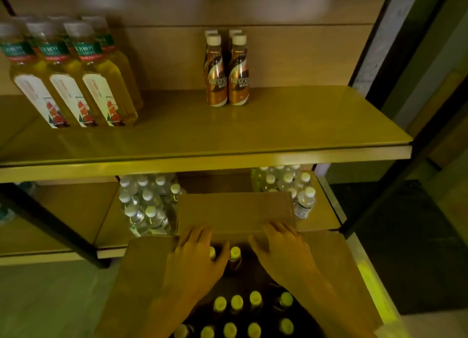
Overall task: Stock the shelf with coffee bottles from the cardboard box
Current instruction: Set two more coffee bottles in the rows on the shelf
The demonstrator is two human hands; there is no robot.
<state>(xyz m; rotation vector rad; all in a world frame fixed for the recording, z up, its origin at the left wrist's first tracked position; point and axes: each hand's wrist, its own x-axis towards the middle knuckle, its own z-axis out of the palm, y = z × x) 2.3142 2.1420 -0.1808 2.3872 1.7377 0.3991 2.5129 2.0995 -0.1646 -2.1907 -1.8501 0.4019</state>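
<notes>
In the box (pixel 336 266), both hands reach for bottles (pixel 235 255). The left hand (pixel 195 259) curls around one cap. The right hand (pixel 283 251) is spread wide, holding nothing. A weak hold on a cap could drop it.

A shop: display shelving (pixel 202 158) stocked with rows of tea bottles (pixel 76 84), coffee bottles (pixel 226 69) and water bottles (pixel 147 206).
</notes>
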